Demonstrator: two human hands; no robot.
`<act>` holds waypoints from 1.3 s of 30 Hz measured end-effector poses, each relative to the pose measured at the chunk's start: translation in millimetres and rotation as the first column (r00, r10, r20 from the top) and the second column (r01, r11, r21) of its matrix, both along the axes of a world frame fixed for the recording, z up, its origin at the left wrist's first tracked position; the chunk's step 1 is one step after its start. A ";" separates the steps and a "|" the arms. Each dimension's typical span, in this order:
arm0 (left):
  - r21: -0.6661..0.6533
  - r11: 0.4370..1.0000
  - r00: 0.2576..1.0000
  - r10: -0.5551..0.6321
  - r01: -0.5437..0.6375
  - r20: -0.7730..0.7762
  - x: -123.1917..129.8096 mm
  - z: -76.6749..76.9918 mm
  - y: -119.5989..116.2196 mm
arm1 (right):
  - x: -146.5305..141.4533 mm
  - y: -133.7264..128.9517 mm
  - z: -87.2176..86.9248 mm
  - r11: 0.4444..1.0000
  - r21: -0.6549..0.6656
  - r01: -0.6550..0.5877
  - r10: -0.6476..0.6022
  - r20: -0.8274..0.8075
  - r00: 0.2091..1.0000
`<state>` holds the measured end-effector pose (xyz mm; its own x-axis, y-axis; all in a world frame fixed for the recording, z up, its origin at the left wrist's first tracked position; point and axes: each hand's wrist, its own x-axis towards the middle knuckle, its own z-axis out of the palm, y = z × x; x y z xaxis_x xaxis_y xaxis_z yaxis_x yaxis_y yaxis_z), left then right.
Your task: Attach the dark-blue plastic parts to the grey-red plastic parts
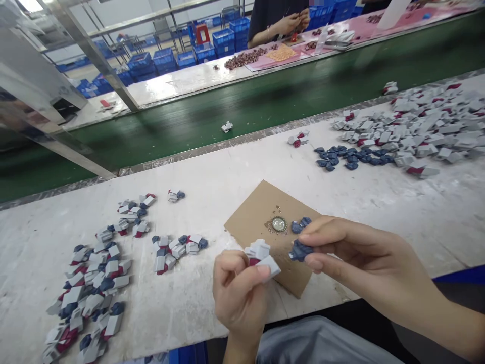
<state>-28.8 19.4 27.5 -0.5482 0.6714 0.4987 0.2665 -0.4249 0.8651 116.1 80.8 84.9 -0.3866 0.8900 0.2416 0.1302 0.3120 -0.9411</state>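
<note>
My left hand (242, 290) pinches a grey and dark red plastic piece (261, 255) between thumb and fingers. Close by on the right, my right hand (352, 247) grips a small dark blue plastic piece (300, 251) by its fingertips; the two pieces are apart. Both hands are over a brown cardboard sheet (253, 212). On the cardboard lie a small round dish (279, 224) of clear liquid or glassy material, with small specks around it, and more dark blue plastic (301, 225) just beyond my right fingertips.
Grey-red-blue assembled pieces (94, 283) spread over the left of the white table (212, 313). At the right lie loose blue pieces (333, 156) and a large grey-red pile (428, 126). A green conveyor belt (182, 126) runs behind, carrying a grey piece (227, 127). Across it, a person's hands (291, 24) work.
</note>
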 end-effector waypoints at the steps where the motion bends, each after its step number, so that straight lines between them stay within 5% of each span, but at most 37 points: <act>1: 0.039 0.999 0.995 0.017 -0.013 -0.098 -1.9 -0.8 -1.3 | -0.8 -0.6 -0.3 1.000 -0.024 -0.014 0.014 -0.009 1.000; 7: 0.088 0.996 0.935 0.053 -0.023 -0.350 -5.8 -1.9 -5.5 | -2.4 -4.8 4.3 0.997 -0.038 -0.073 0.072 -0.008 0.997; 15: 0.103 0.992 0.936 0.098 -0.066 -0.338 1.5 0.1 -4.1 | -2.8 -7.6 0.7 0.991 0.045 -0.123 0.124 -0.010 0.992; 25: -0.056 0.997 0.876 -0.080 0.061 -0.475 -16.3 -2.9 -6.5 | -15.7 -7.4 -18.8 0.994 0.033 -0.107 0.107 0.001 0.994; 28: -0.168 0.985 0.729 -0.142 0.038 -0.670 -43.1 -1.3 -8.1 | -20.3 0.7 -28.4 0.982 0.054 -0.179 0.177 0.041 0.983; 30: -0.182 0.972 0.510 -0.084 -0.146 -0.856 -70.7 -2.3 -12.6 | -9.5 14.0 -32.5 0.974 0.169 -0.152 0.131 0.126 0.983; 32: -0.119 0.902 0.298 0.011 -0.415 -0.954 -97.4 -4.8 -19.5 | 17.1 34.7 -34.9 0.933 0.359 0.005 -0.098 0.240 0.966; 34: -0.140 0.821 0.227 -0.013 -0.554 -0.974 -115.9 -6.0 -24.8 | 56.7 60.5 -38.7 0.795 0.547 0.264 -0.477 0.294 0.828; 36: -0.276 0.816 0.279 -0.148 -0.507 -0.949 -124.6 -1.2 -20.2 | 100.8 86.5 -47.0 0.675 0.639 0.369 -0.722 0.470 0.507; 39: -0.434 0.812 0.362 -0.299 -0.389 -0.883 -130.1 21.6 27.0 | 154.3 115.9 -66.9 0.715 0.611 0.339 -0.683 0.713 0.158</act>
<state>-159.0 46.4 49.1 -0.0370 0.9590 0.2812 0.9947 0.0082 0.1029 270.5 196.7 18.0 0.0168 0.9361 0.3514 0.9991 -0.0023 -0.0415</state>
